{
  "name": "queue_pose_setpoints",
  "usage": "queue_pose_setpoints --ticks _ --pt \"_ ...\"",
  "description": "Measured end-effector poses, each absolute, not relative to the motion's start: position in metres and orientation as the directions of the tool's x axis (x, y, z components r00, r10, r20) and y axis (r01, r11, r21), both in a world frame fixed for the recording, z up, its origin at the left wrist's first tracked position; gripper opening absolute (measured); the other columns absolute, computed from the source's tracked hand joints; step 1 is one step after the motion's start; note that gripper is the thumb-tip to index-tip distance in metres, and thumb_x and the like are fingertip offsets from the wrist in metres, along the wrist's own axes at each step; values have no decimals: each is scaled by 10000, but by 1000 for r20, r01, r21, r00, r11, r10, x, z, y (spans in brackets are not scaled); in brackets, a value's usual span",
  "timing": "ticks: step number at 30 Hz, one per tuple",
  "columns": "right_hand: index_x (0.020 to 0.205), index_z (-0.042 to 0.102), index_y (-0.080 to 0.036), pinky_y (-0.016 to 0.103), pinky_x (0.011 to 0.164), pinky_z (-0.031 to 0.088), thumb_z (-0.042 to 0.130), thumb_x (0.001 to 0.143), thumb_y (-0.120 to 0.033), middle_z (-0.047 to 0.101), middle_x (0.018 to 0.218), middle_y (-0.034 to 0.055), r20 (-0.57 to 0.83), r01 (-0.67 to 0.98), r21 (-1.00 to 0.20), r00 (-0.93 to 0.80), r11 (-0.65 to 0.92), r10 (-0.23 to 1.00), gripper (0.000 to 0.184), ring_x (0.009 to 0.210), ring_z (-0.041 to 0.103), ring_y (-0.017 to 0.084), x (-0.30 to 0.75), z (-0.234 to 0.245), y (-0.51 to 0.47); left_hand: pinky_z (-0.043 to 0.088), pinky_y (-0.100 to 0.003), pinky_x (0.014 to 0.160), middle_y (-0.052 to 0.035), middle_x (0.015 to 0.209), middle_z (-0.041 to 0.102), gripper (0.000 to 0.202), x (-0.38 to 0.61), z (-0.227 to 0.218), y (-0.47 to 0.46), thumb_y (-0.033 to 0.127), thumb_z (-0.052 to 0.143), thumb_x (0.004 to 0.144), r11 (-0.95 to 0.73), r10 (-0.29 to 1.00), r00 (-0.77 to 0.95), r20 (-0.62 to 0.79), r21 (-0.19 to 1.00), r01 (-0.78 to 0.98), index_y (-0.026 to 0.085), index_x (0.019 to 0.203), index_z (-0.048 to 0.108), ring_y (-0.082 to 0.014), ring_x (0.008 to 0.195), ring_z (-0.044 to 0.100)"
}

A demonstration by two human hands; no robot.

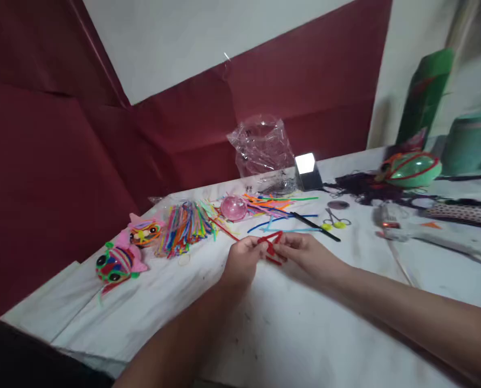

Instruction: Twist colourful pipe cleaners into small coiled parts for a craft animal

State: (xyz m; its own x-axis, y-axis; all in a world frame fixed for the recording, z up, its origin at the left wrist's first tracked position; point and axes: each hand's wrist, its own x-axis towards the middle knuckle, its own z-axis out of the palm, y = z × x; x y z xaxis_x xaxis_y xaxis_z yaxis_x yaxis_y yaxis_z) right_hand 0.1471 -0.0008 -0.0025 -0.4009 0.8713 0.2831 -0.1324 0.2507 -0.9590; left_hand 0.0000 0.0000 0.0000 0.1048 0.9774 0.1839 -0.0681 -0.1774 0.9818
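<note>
Both hands meet over the middle of the white table, working on one bent red pipe cleaner (271, 248). My left hand (246, 254) pinches its left side, and my right hand (295, 249) grips the right side with thumb and fingers. The red piece is folded into a small angular shape; part of it is hidden by the fingertips. Just beyond the hands lie blue pipe cleaners (281, 217) and a black stick (316, 227). A pink clear ball (233, 208) sits farther back, beside a bundle of multicoloured pipe cleaners (187, 226).
Two decorated ball figures (117, 263) stand at the left. Scissors (336, 220), a glue gun (394, 226) and a green balloon-like ball (415, 170) lie to the right. A crumpled plastic bag (262, 145) and a phone-like device (308, 172) are at the back, near the wall.
</note>
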Motion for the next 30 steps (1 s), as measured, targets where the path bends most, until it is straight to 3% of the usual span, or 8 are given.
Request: queue_pose_setpoints --ticks 3,6,9,11,23,30 --pt "537 450 -163 235 569 314 551 746 -373 475 544 -39 267 -103 -964 -345 247 900 314 544 414 85 148 2 -6 373 -210 561 37 522 513 141 2 1 -2 245 586 661 -153 976 136 167 982 -108 138 620 503 -74 505 469" --pt "570 511 -154 238 556 330 531 752 -398 501 541 -28 247 -156 -966 -335 205 909 305 523 426 86 147 4 -7 413 -252 616 8 572 561 107 3 6 -7 233 551 703 -284 948 150 279 959 8 144 645 536 -110 564 527" --pt "620 557 -139 241 547 350 559 725 -381 547 574 -9 223 -240 -961 -359 141 907 263 513 449 85 146 3 -3 419 -260 689 -19 667 593 104 2 10 -11 199 550 714 -540 841 150 520 790 288 149 637 598 -132 677 556" --pt "619 551 -139 236 543 348 588 702 -332 538 551 -19 235 -266 -954 -360 142 903 213 506 448 80 145 1 -1 419 -245 696 -20 699 600 97 0 11 -12 186 549 720 -621 774 178 607 676 397 155 660 620 -131 706 559" --pt "652 529 -154 209 496 338 562 629 -206 493 486 -58 228 -206 -964 -308 169 924 66 468 433 67 145 -1 8 456 -243 692 -24 788 628 154 -4 10 -5 259 499 775 -684 697 299 652 480 549 178 827 619 -144 754 586" --pt "664 561 -154 182 480 340 573 570 -126 525 543 -54 185 -76 -982 -235 172 954 99 504 455 65 146 -7 15 460 -244 692 -27 818 629 188 -6 6 3 323 496 765 -699 662 371 651 358 618 190 814 619 -156 771 586"
